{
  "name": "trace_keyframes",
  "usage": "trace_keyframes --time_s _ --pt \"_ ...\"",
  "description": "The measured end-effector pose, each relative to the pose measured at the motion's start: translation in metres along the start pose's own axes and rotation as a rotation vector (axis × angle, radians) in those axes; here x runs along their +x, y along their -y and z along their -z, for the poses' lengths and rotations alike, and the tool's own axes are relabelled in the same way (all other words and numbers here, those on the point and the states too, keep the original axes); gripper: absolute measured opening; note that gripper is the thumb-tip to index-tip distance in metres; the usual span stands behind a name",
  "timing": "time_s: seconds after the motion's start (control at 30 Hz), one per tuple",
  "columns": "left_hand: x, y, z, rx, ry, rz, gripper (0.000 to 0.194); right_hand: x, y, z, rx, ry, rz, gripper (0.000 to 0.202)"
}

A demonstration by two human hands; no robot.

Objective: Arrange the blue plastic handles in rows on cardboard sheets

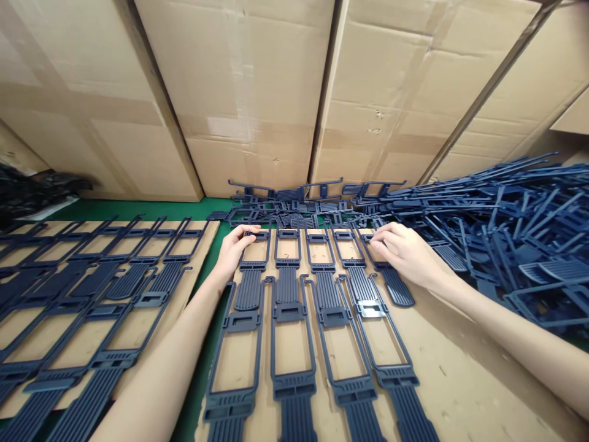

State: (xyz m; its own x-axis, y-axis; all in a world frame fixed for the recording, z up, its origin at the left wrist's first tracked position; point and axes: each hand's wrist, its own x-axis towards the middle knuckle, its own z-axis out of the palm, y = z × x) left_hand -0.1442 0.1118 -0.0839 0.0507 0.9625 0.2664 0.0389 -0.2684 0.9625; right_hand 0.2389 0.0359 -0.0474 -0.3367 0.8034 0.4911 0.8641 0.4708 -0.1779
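Observation:
Dark blue plastic frames with ribbed tongues lie in two rows on a cardboard sheet (460, 368) before me. At the far row's left end, my left hand (233, 250) has its thumb and fingers closed at the upper corner of a plastic frame (250, 288). My right hand (405, 253) pinches the upper part of the plastic frame at that row's right end, whose ribbed tongue (398, 288) points toward me. Its fingertips partly cover this frame. Between my hands lie several similar frames (326, 285); a nearer row of larger-looking frames (294, 350) overlaps their tongues.
A tangled heap of blue plastic parts (519, 227) is piled at the right, spreading behind the sheet. On the left, another cardboard sheet (184, 288) carries more frames. Tall cardboard boxes (248, 92) wall off the back. A black plastic bag (37, 190) lies far left on the green surface (138, 210).

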Motion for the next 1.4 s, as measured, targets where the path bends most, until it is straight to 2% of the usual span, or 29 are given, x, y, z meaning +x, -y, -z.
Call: trace_keyframes --time_s 0.1,0.17,0.27,0.33,0.43,0.53,0.63,0.8,1.0,1.1,1.17,1.23,1.3,1.4 --pt "-0.001 -0.002 -0.001 0.0 0.0 -0.002 0.02 0.025 -0.001 0.01 -0.039 -0.077 0.044 0.021" --pt "-0.001 -0.002 -0.001 0.0 0.0 -0.001 0.02 0.049 -0.003 0.012 -0.067 -0.055 0.072 0.019" --pt "0.0 0.0 0.0 -0.005 0.004 -0.001 0.02 0.09 -0.01 0.003 -0.175 0.123 0.101 0.022" --pt "0.0 0.002 0.001 -0.017 0.005 0.0 0.021 0.115 -0.02 -0.011 -0.216 0.234 0.122 0.021" --pt "0.001 0.005 0.001 -0.029 0.006 0.004 0.021 0.143 -0.035 -0.036 -0.248 0.333 0.15 0.017" --pt "0.0 0.006 0.001 -0.023 0.001 0.005 0.021 0.156 -0.045 -0.059 -0.256 0.394 0.188 0.013" --pt "-0.002 0.006 0.002 -0.021 -0.001 0.0 0.02 0.162 -0.047 -0.069 -0.249 0.414 0.219 0.011" --pt "-0.002 0.006 0.002 -0.013 -0.005 -0.017 0.018 0.169 -0.047 -0.056 -0.222 0.334 0.224 0.01" --pt "0.0 0.008 0.002 -0.029 0.001 -0.008 0.021 0.166 -0.039 -0.017 -0.172 0.113 0.158 0.015" --pt "0.0 0.008 0.002 -0.018 0.002 -0.008 0.022 0.152 -0.03 0.003 -0.099 -0.091 0.067 0.013" --pt "0.0 0.006 0.002 -0.011 0.0 -0.005 0.022 0.136 -0.024 0.016 0.097 -0.263 -0.045 0.011" --pt "0.0 0.005 0.001 -0.011 -0.003 -0.003 0.022 0.114 -0.017 0.028 0.384 -0.378 -0.152 0.016" --pt "0.001 0.004 0.001 -0.015 -0.007 -0.007 0.022 0.089 -0.01 0.04 0.613 -0.404 -0.196 0.021" --pt "0.002 0.003 0.001 -0.017 -0.013 -0.014 0.021 0.046 0.0 0.059 0.836 -0.381 -0.223 0.031"
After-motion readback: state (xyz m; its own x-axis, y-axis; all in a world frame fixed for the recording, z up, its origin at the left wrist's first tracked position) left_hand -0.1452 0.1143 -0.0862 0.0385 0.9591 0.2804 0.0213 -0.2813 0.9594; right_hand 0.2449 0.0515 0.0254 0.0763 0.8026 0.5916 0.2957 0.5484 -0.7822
